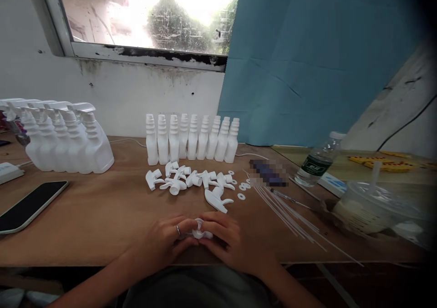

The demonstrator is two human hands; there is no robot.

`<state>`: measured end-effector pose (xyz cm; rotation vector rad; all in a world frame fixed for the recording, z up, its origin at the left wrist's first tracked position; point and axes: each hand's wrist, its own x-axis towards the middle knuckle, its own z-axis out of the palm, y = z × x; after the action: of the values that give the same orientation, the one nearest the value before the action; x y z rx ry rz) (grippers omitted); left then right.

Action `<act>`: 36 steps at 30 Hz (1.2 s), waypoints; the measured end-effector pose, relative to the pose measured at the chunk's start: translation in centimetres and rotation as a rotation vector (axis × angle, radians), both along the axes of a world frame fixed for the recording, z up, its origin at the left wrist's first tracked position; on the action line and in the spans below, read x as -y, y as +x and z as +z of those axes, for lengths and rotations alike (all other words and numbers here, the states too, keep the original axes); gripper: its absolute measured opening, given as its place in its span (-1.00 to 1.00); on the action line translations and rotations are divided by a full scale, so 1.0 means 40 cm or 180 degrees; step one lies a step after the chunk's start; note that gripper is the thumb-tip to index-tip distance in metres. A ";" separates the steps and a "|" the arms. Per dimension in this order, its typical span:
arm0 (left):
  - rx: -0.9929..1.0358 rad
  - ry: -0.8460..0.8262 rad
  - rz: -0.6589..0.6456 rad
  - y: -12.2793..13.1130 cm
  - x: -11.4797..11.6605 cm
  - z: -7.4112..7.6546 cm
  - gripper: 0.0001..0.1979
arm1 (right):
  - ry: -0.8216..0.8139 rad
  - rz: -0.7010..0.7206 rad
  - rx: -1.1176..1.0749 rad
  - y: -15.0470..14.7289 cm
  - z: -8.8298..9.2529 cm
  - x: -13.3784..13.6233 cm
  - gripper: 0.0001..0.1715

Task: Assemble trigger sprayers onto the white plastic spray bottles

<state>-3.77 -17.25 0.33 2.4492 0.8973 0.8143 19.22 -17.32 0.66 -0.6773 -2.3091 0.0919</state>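
Near the table's front edge, my left hand (175, 236) and my right hand (221, 236) meet around a white trigger spray head (198, 229). Both are closed on it with thumbs and fingers, which cover much of it; a round opening shows between the fingertips. A ring is on a finger of my left hand. Just beyond lies a loose pile of white trigger spray heads (177, 180), with one spray head (216, 199) nearest my right hand. Several small white washers (241, 196) lie to the right of the pile.
Behind the pile stands a row of open white bottles (193, 139). At left are bottles with spray heads (71, 139) and a phone (32, 205). Thin white tubes (290, 217), a screwdriver-like tool (290, 199), a water bottle (317, 162) and a drink cup (365, 208) are at right.
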 end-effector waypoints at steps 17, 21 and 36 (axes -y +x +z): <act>0.0036 0.0307 -0.0123 -0.006 0.000 -0.011 -0.82 | -0.0284 0.0288 -0.0019 -0.003 0.003 -0.003 -0.73; -0.0065 0.0393 -0.0078 -0.003 0.002 -0.007 -0.79 | -0.0295 0.0304 -0.0047 -0.003 0.003 -0.005 -0.74; -0.0277 0.0413 0.0201 -0.002 0.009 -0.011 -0.83 | -0.0706 -0.0328 -0.0503 0.069 0.044 -0.016 -0.68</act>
<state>-3.86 -17.60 -0.11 2.5976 0.9864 0.8167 21.97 -16.69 2.41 -0.8672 -2.1271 0.3453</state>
